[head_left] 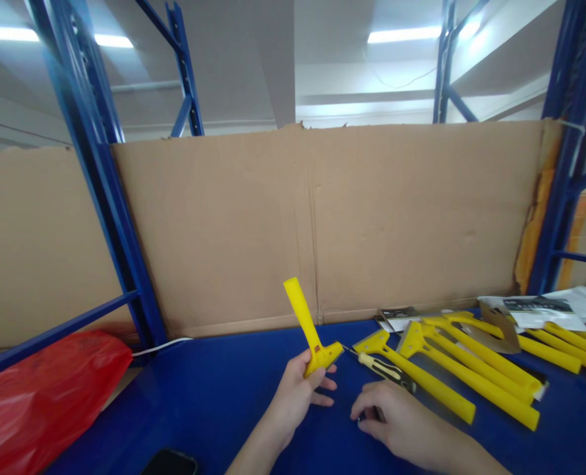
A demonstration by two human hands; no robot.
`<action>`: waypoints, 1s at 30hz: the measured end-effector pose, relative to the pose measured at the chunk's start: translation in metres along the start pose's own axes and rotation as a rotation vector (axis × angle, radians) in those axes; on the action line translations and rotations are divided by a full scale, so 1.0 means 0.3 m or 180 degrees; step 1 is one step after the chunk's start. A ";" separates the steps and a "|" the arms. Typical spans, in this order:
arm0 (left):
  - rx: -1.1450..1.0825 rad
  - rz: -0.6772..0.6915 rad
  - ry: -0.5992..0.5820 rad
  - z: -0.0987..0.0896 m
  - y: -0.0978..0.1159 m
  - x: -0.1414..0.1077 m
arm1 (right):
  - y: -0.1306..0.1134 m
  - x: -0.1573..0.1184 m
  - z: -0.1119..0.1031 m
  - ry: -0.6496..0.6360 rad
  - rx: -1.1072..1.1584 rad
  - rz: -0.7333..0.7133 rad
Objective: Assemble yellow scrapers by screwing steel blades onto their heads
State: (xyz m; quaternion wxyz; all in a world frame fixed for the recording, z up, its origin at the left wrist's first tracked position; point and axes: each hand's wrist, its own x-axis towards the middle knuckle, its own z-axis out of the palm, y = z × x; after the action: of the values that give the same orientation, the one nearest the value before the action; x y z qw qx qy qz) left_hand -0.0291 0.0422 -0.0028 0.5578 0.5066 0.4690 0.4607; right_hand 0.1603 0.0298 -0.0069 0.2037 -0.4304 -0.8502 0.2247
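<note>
My left hand (300, 389) grips a yellow scraper (303, 316) by its head, with the handle pointing up and slightly left. Its thumb presses on the head, while the other fingers reach out behind. Lower and to the right, my right hand (384, 412) is curled just above the blue table, thumb and forefinger close together. Something tiny may sit at those fingertips, but I cannot make it out. Just beyond this hand lies a screwdriver (385, 371) with a cream and black handle, its shaft towards the held scraper. Alongside it rests a long-handled yellow scraper (428, 382).
Several more yellow scrapers (485, 379) lie on the blue table (213, 396) at the right, near packaging (540, 310). A red plastic bag (50, 396) is at the left, and a dark phone-like object (171, 463) at the front edge. Cardboard (223, 231) and blue rack posts (124, 251) stand behind.
</note>
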 end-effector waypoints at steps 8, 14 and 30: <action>-0.0160 -0.0156 -0.0060 -0.002 -0.003 0.000 | 0.001 0.002 -0.007 0.0194 -0.0267 0.0007; -0.0168 -0.0193 -0.0198 0.000 -0.006 -0.008 | 0.005 0.019 -0.004 0.0695 0.0319 0.0092; 0.0002 -0.0147 -0.0619 0.045 0.002 -0.034 | -0.009 0.054 0.015 0.0975 0.2709 0.0722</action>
State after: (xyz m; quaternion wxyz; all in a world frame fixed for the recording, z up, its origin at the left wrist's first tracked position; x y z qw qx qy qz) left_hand -0.0172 0.0304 -0.0010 0.6110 0.5381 0.4243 0.3962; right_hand 0.1471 0.0407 -0.0066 0.4595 -0.4270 -0.5901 0.5082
